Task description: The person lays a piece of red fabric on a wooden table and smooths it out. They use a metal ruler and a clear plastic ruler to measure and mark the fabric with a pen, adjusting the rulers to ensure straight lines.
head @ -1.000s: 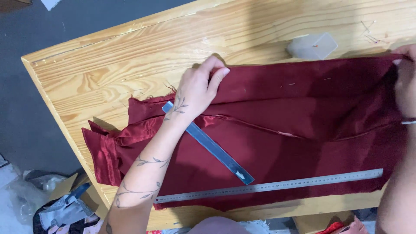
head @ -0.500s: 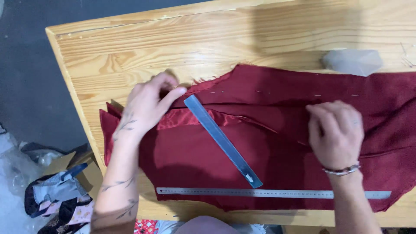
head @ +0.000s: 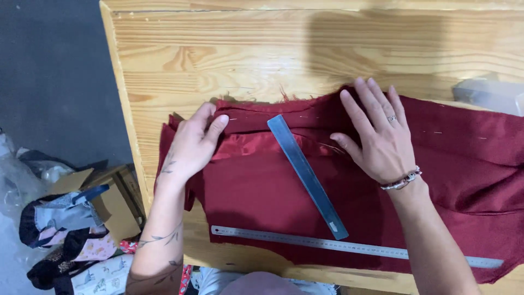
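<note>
Both hands have slid left on the dark red fabric (head: 338,202) covering the tabletop (head: 218,60). Left hand (head: 191,145) presses its frayed left edge, fingers together; right hand (head: 376,139) lies flat, fingers spread. Fabric's right end is cut off.

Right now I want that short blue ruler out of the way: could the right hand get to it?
Probably yes. The right hand lies flat on the red fabric just beside the blue ruler, which lies uncovered on top, with nothing between them.
</note>
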